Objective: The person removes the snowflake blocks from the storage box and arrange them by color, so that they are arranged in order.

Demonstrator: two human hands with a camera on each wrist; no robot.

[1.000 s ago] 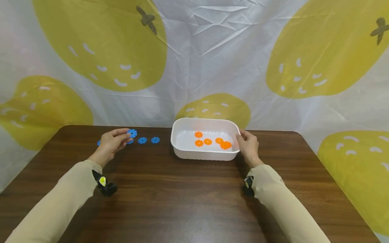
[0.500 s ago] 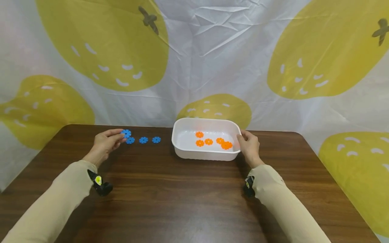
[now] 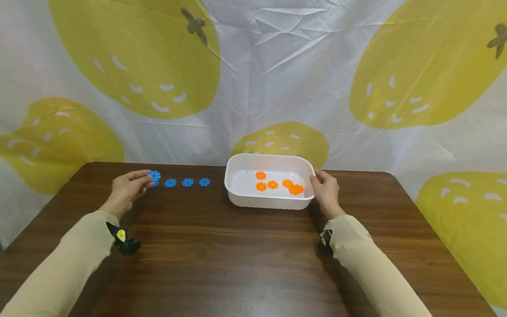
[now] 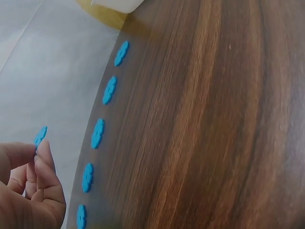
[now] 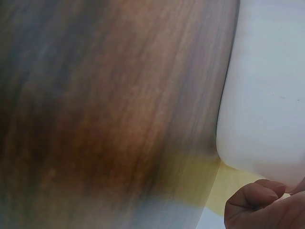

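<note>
My left hand (image 3: 123,190) pinches a blue snowflake disc (image 3: 155,175) between thumb and fingertips, above the table near its back left. In the left wrist view that blue disc (image 4: 42,135) stands out past the fingertips. Below and beside it, several more blue snowflake discs (image 3: 188,182) lie flat in a row along the table's back edge; one is partly hidden behind the held disc in the head view. My right hand (image 3: 327,192) grips the right end of a white plastic basin (image 3: 269,202) at its rim. Inside the basin lie several orange snowflake discs (image 3: 261,186), two of them overlapping.
A dark brown wooden table (image 3: 222,255) carries everything. Right behind it hangs a white cloth (image 3: 253,88) printed with big yellow fruit shapes. The basin stands close to the back edge, right of the blue row.
My left hand has moved leftward along the row with the blue disc in its fingertips, uncovering more discs to its right. My right hand keeps its grip on the basin.
</note>
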